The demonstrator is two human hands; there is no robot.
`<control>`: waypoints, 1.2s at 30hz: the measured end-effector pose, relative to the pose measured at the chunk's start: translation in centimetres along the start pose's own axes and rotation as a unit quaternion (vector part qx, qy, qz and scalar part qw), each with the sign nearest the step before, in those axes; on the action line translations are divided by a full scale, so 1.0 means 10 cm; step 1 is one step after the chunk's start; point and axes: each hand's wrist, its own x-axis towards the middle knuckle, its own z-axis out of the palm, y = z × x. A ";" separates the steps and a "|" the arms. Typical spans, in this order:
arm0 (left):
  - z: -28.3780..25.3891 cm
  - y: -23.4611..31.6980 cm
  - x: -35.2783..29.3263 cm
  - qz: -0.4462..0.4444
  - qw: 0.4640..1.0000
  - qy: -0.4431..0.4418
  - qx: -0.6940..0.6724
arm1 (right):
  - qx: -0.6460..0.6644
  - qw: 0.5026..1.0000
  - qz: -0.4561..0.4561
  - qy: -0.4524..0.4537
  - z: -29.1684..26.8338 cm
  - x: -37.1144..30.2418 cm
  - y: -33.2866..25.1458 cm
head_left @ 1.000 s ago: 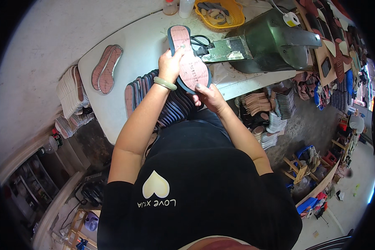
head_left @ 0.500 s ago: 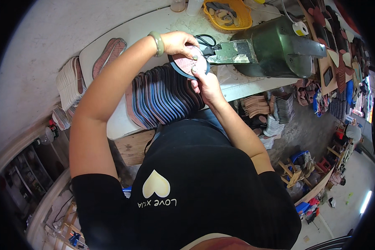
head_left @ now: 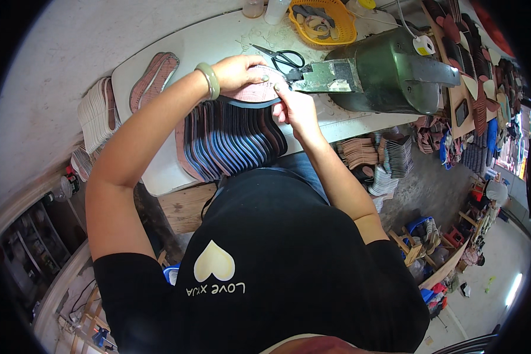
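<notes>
A pink-topped insole (head_left: pixel 252 92) with a dark edge lies in front of the green sewing machine (head_left: pixel 389 71), at the end of its narrow arm. Wearing a pale bangle, my left hand (head_left: pixel 240 72) grips the insole from the far left side, fingers bent over its top. My right hand (head_left: pixel 297 112) is closed, pinching the insole's right edge with thumb and fingers just below the machine's head. The needle area is hidden by the machine. Black-handled scissors (head_left: pixel 288 59) lie on the table just beyond the insole.
A long row of stacked insoles (head_left: pixel 230 141) lies on the white table (head_left: pixel 159 184), nearest my body. Pink insoles (head_left: pixel 153 81) and striped stacks (head_left: pixel 95 112) sit at left. A yellow basket (head_left: pixel 323 40) of scraps stands at the back. More stacks (head_left: pixel 360 152) lie below right.
The insole has turned and shifted left, showing more of its long side. My left hand has moved left and nearer with it, uncovering the scissors. My right hand has moved slightly right.
</notes>
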 end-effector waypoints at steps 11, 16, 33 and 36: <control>0.63 0.08 -0.27 -0.097 0.964 0.248 0.016 | -0.067 0.996 -0.059 -0.005 -0.15 -0.02 0.05; 0.75 0.17 -0.29 -0.105 0.953 0.283 -0.017 | -0.029 0.995 -0.059 -0.073 -0.19 -0.33 0.43; 0.91 0.17 -0.08 -0.141 0.841 0.521 0.039 | -0.126 0.986 -0.108 -0.016 -0.32 -0.38 0.39; 0.89 0.13 -0.01 -0.170 0.813 0.555 0.043 | -0.299 0.939 -0.166 0.042 -0.35 -0.28 0.24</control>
